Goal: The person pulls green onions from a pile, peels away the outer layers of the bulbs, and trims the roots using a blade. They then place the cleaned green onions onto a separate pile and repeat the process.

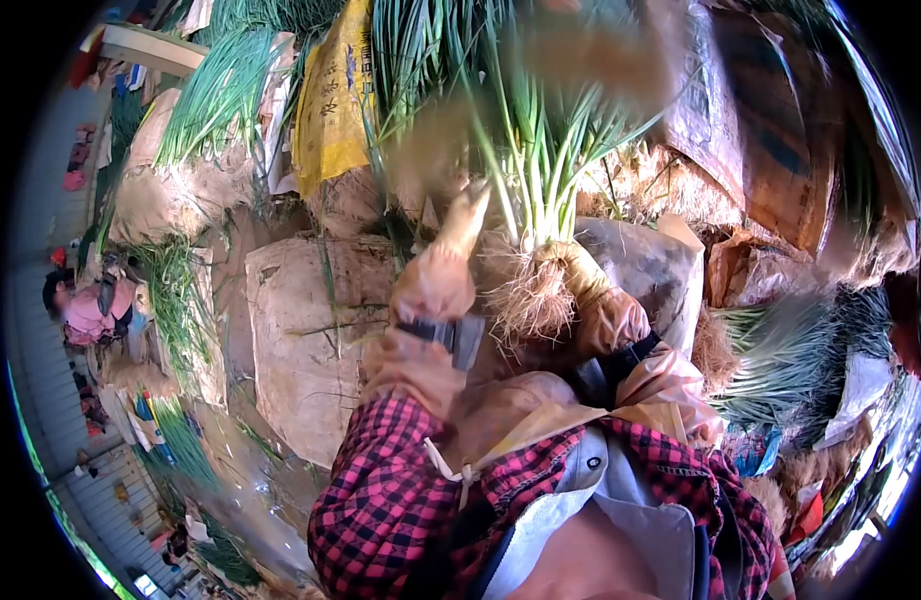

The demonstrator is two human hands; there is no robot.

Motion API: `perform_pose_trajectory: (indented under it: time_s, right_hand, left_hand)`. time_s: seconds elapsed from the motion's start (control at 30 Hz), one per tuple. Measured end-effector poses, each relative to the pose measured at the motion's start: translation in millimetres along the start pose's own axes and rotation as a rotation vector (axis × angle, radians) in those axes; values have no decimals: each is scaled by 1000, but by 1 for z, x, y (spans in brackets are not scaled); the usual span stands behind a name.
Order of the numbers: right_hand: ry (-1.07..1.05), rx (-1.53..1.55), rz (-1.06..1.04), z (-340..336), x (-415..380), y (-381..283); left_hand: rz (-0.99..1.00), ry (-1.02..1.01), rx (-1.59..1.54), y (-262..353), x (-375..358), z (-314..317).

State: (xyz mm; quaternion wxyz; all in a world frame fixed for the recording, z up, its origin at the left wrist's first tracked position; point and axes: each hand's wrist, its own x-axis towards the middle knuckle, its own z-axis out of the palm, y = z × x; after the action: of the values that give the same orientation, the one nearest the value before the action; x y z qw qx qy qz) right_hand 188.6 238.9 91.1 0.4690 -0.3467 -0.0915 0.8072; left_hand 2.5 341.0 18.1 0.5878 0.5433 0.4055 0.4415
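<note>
A bunch of green onions point(545, 195) stands upright in front of my chest, with its pale tangled roots point(530, 300) hanging down. My right hand point(580, 275), in a yellowish glove, is closed around the lower stalks beside the roots. Left of the bunch is my left hand point(465, 220), also gloved, with its fingers stretched upward and nothing visible in them. A dark band point(445, 338) crosses my left wrist. Blurred spots hide part of the leaves and the area above my left hand.
Onion bundles point(220, 100) lie at the upper left and more point(780, 360) at the right. A yellow printed sack point(335, 100) stands ahead. Beside my left arm lies a flat brown sack point(305, 340). A person in pink point(95, 305) is at the far left.
</note>
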Motion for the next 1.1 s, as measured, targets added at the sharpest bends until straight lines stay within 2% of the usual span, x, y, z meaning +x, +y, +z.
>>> perform_pose_trajectory:
  time_s: [0.07, 0.13, 0.17, 0.2, 0.27, 0.3, 0.33, 0.4, 0.43, 0.47, 0.53, 0.6, 0.67, 0.7, 0.73, 0.77, 0.8, 0.83, 0.87, 0.9, 0.93, 1.0, 1.07, 1.1]
  right_hand:
    - [-30, 75, 70, -9, -2, -1]
    - [-61, 196, -29, -8, -4, 1]
    - [-24, 195, -27, -8, -7, -1]
    - [10, 195, -18, -8, -8, -3]
    - [56, 126, -13, -5, -6, -3]
    - [102, 57, -12, -1, -6, -4]
    - [100, 59, -10, 3, -4, -4]
    - [59, -41, -94, 11, -3, -2]
    - [91, -27, -68, 2, 4, 2]
    - [93, -23, -67, -1, 6, 2]
    - [124, -5, -33, -2, 9, 3]
    - [135, -33, -74, -1, 6, 3]
    - [130, -120, -95, -2, 6, 1]
    - [79, -240, -140, -3, 12, -1]
    - [131, -45, -66, 8, 10, -1]
    - [125, -27, -21, 2, 13, 1]
    - [127, -3, 16, -6, 15, 1]
    - [26, 54, -18, -4, 7, -2]
    - [30, 47, -22, -1, -1, -4]
    - [47, 119, 28, 8, -9, -9]
    - [54, 190, 81, 15, -12, -12]
    - [37, 162, 115, 10, -2, -6]
    - [29, 110, 60, 6, -3, -4]
    - [45, 50, -36, 3, -3, -3]
  left_hand:
    - [-245, 55, -647, -4, 42, 10]
    - [-494, -12, -154, 57, 59, 23]
    - [-423, -47, -246, 62, 65, 29]
    - [-297, 100, 189, 41, 76, 32]
    - [-219, 333, 662, 88, 63, 59]
    - [-199, 390, 774, 83, 60, 62]
    - [-28, 479, 1011, 77, 56, 64]
    - [88, 375, 891, 78, 38, 64]
    - [219, 369, 1088, 69, 30, 58]
    - [247, 319, 998, 78, 16, 59]
    - [7, 249, 749, 99, -20, 65]
    - [-12, 48, 105, 112, -58, 63]
    - [-99, -255, 247, 132, -91, 61]
    - [-190, -482, 195, 151, -106, 66]
    - [-274, -704, 138, 163, -114, 71]
    - [200, -539, 132, 157, -114, 75]
    - [81, -182, 85, 162, -115, 69]
    - [90, 107, -245, 175, -94, 62]
    - [-10, 344, -150, 176, -74, 44]
    - [-35, 461, 12, 165, -60, 32]
    - [-170, 486, 103, 149, -44, 31]
    - [-360, 107, 182, 106, -12, 25]
    - [-203, 31, 451, 109, -11, 49]
    - [-323, -61, 460, 91, -4, 43]
